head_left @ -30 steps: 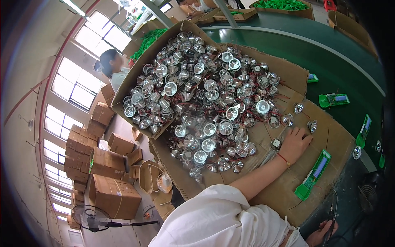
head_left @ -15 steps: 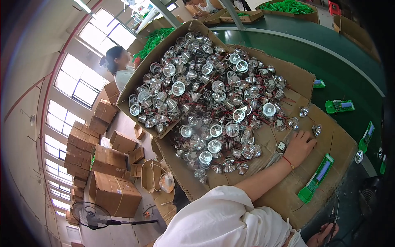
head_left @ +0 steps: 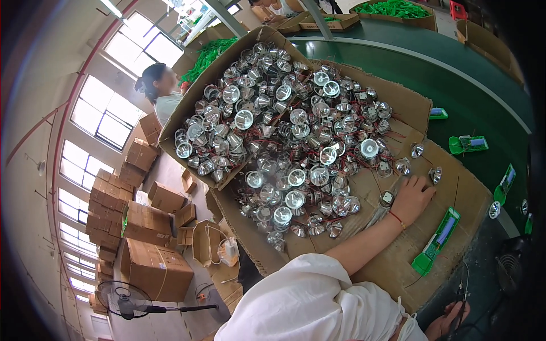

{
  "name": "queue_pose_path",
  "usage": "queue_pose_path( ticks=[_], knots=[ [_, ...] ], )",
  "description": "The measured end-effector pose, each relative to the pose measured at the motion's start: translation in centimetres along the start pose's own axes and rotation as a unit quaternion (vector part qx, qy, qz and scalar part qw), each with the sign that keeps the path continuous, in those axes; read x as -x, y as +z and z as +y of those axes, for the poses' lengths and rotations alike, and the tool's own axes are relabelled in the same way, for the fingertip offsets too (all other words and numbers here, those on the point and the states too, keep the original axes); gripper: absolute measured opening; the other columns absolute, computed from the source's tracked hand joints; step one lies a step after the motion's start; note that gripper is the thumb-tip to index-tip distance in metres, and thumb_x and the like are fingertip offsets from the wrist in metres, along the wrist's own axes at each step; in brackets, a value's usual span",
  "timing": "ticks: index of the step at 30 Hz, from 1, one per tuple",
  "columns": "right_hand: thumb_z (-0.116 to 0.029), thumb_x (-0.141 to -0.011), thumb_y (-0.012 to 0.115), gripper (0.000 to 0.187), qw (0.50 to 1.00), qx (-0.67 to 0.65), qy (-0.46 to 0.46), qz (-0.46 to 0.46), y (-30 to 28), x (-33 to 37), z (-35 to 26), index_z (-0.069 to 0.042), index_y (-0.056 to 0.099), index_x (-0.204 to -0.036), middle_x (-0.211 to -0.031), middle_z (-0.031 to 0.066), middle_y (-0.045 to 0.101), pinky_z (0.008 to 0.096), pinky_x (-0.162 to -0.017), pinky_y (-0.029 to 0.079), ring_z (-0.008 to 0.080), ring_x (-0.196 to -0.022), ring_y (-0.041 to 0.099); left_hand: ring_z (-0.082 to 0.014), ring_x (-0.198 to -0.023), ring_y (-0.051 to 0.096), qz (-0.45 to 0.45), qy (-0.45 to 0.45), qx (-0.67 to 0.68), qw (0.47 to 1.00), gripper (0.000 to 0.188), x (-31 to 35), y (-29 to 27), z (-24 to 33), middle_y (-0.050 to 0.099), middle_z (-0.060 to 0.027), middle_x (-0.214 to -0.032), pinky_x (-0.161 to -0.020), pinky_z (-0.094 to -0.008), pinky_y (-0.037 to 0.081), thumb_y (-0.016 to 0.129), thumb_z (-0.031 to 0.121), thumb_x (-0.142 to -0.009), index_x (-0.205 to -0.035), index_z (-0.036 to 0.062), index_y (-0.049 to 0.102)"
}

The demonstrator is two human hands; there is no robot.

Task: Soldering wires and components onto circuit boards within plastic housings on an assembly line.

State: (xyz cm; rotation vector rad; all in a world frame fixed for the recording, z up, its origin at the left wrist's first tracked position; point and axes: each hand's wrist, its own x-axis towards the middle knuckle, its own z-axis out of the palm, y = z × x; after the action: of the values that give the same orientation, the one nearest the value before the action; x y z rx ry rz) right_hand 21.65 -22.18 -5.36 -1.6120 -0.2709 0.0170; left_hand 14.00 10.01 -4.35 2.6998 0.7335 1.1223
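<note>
My left hand [head_left: 413, 199] rests on the cardboard with its fingers curled down; what is under the fingertips, if anything, is hidden. Just beyond it lie silvery reflector cups, one [head_left: 435, 175] by the fingers and another [head_left: 402, 166] to the left. Beside the wrist stands a reflector cup turned face down [head_left: 387, 198], its round base up. Low at the right, my right hand [head_left: 450, 319] grips a soldering iron [head_left: 461, 296], its thin metal tip pointing up. Between the hands lies an open green lamp housing [head_left: 437, 241] with a pale blue cell and loose wires.
A large cardboard box [head_left: 181, 122] spills many wired reflector cups [head_left: 296, 177] onto the cardboard sheet. More green housings [head_left: 468, 144] sit on the green conveyor belt to the right. A small black fan [head_left: 508, 267] stands at the right edge. Another person [head_left: 162, 91] is at the far left.
The view has shifted slightly. My left hand stays in nearly the same place by the reflector cups, and my right hand still holds the soldering iron, a little higher.
</note>
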Motion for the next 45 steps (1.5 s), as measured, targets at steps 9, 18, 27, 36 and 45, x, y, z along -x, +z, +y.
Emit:
queue_pose_path(
  ticks=[9,18,27,36,45],
  knots=[
    [-0.024,-0.084,0.060,0.029,1.000,0.017,0.015,-0.021,-0.2,0.0,0.2,0.002,0.051,-0.092,-0.070,0.0134,0.055,0.0336,-0.058,0.042,0.0201,-0.063,0.050,-0.0207,-0.079,0.047,-0.009,-0.004,0.006,1.000,0.012,0.2,0.1,-0.1,0.047,-0.0036,-0.080,-0.069,-0.0342,0.037,0.060,0.014,-0.075,-0.086,0.0125,0.062],
    [-0.021,-0.090,0.049,0.020,0.998,-0.020,0.057,-0.019,-1.4,-0.3,3.6,-0.003,0.050,-0.099,-0.069,0.0004,0.046,0.0205,-0.059,0.034,0.0075,-0.063,0.042,-0.0201,-0.079,0.048,-0.003,-0.001,0.001,1.000,0.012,0.3,0.1,-0.3,0.047,-0.0028,-0.080,-0.068,-0.0335,0.038,0.061,0.015,-0.074,-0.085,0.0135,0.062],
    [-0.023,-0.090,0.050,0.023,0.999,0.000,0.050,-0.012,-1.4,-0.3,3.6,-0.004,0.050,-0.102,-0.069,0.0003,0.046,0.0204,-0.059,0.034,0.0078,-0.061,0.042,-0.0225,-0.082,0.047,-0.022,-0.007,0.028,0.999,0.011,0.3,0.1,-0.1,0.046,-0.0056,-0.083,-0.071,-0.0350,0.038,0.058,0.014,-0.075,-0.085,0.0113,0.061],
    [-0.023,-0.090,0.050,0.023,0.999,0.009,0.034,-0.007,-0.9,-0.1,2.8,-0.003,0.050,-0.101,-0.068,0.0000,0.046,0.0204,-0.058,0.034,0.0078,-0.061,0.042,-0.0225,-0.083,0.046,-0.024,-0.006,0.036,0.999,0.012,0.3,0.1,-0.1,0.046,-0.0055,-0.083,-0.070,-0.0350,0.038,0.061,0.016,-0.074,-0.086,0.0117,0.061],
    [-0.020,-0.091,0.049,0.020,0.998,0.013,0.051,-0.026,-0.8,-0.1,2.3,-0.003,0.050,-0.102,-0.070,0.0000,0.045,0.0196,-0.058,0.033,0.0069,-0.063,0.042,-0.0221,-0.084,0.047,-0.032,0.000,0.057,0.998,0.012,0.2,-0.2,-0.1,0.047,-0.0052,-0.086,-0.071,-0.0349,0.038,0.064,0.016,-0.071,-0.082,0.0107,0.059]
  ],
)
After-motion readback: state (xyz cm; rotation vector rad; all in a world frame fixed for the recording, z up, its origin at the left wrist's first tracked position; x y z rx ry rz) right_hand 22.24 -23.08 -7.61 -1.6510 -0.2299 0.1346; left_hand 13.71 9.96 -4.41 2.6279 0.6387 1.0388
